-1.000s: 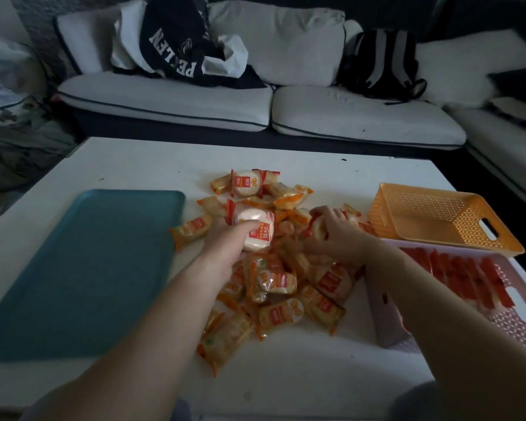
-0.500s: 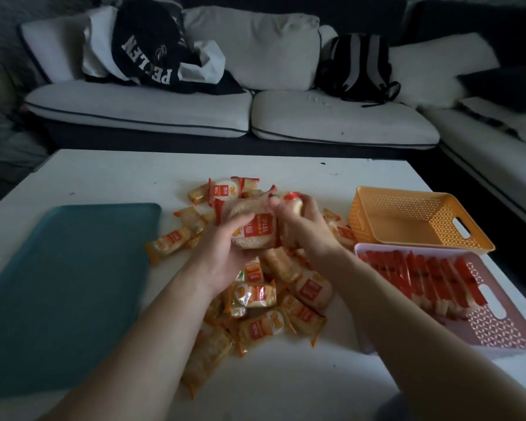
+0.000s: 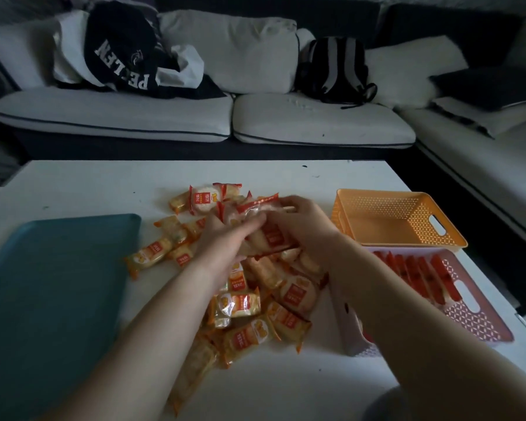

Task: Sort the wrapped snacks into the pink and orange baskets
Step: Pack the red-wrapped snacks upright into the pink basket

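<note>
Half a second ago you held one round packet in each hand, side by side, with the left one's red label facing you. Now your hands have closed together and the packets are pressed into one bundle of round cracker packets, its label tilted on edge. Your left hand curls its fingers over the bundle's near-left side. Your right hand grips it from the right, fingers bent over the red-edged top. The bundle sits between your palms, lifted just above the far part of the snack pile on the white table. The orange basket stands just to the right of your right hand. The pink basket is nearer you, under that forearm, with a row of red-wrapped snacks inside. The teal tray lies left of the pile.
</note>
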The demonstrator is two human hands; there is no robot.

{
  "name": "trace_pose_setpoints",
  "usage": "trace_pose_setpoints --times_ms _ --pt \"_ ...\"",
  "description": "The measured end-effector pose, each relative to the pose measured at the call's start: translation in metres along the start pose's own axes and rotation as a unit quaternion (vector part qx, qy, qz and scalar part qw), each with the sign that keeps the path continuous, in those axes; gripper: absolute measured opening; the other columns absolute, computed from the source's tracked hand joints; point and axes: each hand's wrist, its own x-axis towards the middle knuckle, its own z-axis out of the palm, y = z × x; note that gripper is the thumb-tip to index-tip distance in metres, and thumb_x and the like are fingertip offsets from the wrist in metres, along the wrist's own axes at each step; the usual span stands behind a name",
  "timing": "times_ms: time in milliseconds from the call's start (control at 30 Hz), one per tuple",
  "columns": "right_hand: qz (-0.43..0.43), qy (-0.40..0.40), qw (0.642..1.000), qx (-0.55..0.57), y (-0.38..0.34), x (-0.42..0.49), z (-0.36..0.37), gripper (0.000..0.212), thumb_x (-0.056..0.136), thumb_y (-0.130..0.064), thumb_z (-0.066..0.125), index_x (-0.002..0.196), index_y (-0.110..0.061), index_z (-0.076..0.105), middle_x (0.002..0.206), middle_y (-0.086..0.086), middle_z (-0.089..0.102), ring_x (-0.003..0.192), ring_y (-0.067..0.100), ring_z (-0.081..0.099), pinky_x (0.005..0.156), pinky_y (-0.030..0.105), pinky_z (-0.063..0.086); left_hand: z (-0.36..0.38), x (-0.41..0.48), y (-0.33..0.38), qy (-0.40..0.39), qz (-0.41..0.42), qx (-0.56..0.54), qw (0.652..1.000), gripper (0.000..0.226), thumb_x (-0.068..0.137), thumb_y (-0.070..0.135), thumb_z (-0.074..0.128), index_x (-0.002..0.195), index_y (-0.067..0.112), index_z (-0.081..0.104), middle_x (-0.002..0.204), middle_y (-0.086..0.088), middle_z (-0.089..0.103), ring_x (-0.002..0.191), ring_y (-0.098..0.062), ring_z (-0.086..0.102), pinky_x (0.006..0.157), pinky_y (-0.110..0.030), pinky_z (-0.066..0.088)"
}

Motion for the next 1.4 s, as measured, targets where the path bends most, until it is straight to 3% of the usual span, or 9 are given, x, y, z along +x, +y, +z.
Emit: trace_pose_setpoints --times_ms 167,300,467,700,867,1033,1100,1200,1400 --pt "0.0 -0.007 0.974 -0.225 0.012 0.048 -0.054 0.023 0.103 -0.019 0.052 0.115 -0.011 0.07 0.116 0.012 0.072 0.098 0.023 0.068 0.088 0.036 0.057 -0.004 0.027 0.01 0.002 -0.039 -0.012 0.999 0.065 0.073 0.026 0.089 0.128 0.015 0.057 0.102 -0.006 0.079 0.092 -0.024 0.078 0.084 -0.047 0.06" --pt "0.016 -0.099 0.811 -0.576 0.054 0.08 -0.058 0.056 0.091 -0.014 0.064 0.144 -0.01 0.044 0.137 0.013 0.052 0.122 0.028 0.056 0.098 0.034 0.05 -0.031 0.047 0.005 0.026 -0.053 -0.02 0.998 0.064 0.072 0.028 0.088 0.129 0.02 0.061 0.107 -0.004 0.079 0.097 -0.023 0.076 0.078 -0.042 0.06" --pt "0.034 -0.167 0.734 -0.657 0.078 0.1 -0.044 0.114 0.081 -0.008 0.078 0.16 -0.018 -0.003 0.146 0.021 0.043 0.128 0.038 0.052 0.097 0.04 0.051 -0.05 0.053 -0.002 0.008 -0.073 0.024 0.997 0.08 0.058 0.033 0.091 0.132 0.027 0.059 0.114 -0.004 0.077 0.105 -0.027 0.074 0.083 -0.046 0.06" --pt "0.01 -0.113 0.807 -0.579 0.055 0.083 -0.052 0.083 0.076 -0.06 0.076 0.137 -0.011 0.05 0.129 0.01 0.055 0.123 0.031 0.051 0.098 0.042 0.048 -0.041 0.044 -0.003 -0.101 -0.156 0.06 0.981 0.051 0.076 0.023 0.078 0.125 0.02 0.065 0.112 -0.015 0.076 0.104 -0.034 0.073 0.083 -0.049 0.061" --pt "0.077 -0.272 0.691 -0.666 0.05 0.072 -0.03 0.06 0.085 -0.057 0.069 0.135 -0.025 0.061 0.133 0.002 0.06 0.123 0.024 0.053 0.101 0.036 0.046 -0.036 0.057 -0.018 -0.04 -0.15 0.14 0.978 0.083 0.056 0.036 0.095 0.129 0.017 0.06 0.105 -0.01 0.078 0.089 -0.028 0.078 0.063 -0.037 0.061" --pt "0.075 -0.279 0.732 -0.617 0.044 0.073 -0.033 0.015 0.092 -0.041 0.068 0.095 -0.027 0.067 0.095 -0.007 0.055 0.088 0.013 0.05 0.077 0.027 0.039 -0.052 0.07 -0.015 0.02 -0.125 0.13 0.983 0.078 0.062 0.04 0.091 0.13 0.02 0.059 0.104 -0.005 0.079 0.092 -0.025 0.077 0.068 -0.036 0.058" --pt "0.076 -0.239 0.743 -0.621 0.05 0.074 -0.031 0.034 0.088 -0.043 0.073 0.112 -0.019 0.067 0.093 -0.005 0.055 0.087 0.014 0.052 0.073 0.026 0.042 -0.055 0.069 -0.012 0.008 -0.134 0.115 0.984 0.059 0.077 0.032 0.084 0.13 0.018 0.061 0.105 -0.006 0.079 0.097 -0.025 0.076 0.08 -0.04 0.058" --pt "0.08 -0.19 0.751 -0.628 0.059 0.073 -0.025 0.107 0.074 -0.054 0.083 0.152 -0.002 0.032 0.128 0.008 0.061 0.116 0.027 0.059 0.091 0.036 0.053 -0.052 0.065 -0.005 -0.002 -0.156 0.08 0.984 0.043 0.086 0.026 0.076 0.126 0.015 0.065 0.106 -0.01 0.079 0.098 -0.026 0.075 0.079 -0.04 0.056" --pt "0.057 -0.139 0.796 -0.586 0.055 0.074 -0.032 0.043 0.076 -0.042 0.084 0.091 -0.011 0.059 0.089 -0.003 0.057 0.076 0.014 0.056 0.06 0.021 0.043 -0.034 0.063 -0.014 0.024 -0.132 0.178 0.975 0.069 0.076 0.034 0.086 0.129 0.024 0.043 0.122 -0.001 0.067 0.105 -0.024 0.063 0.095 -0.05 0.045"
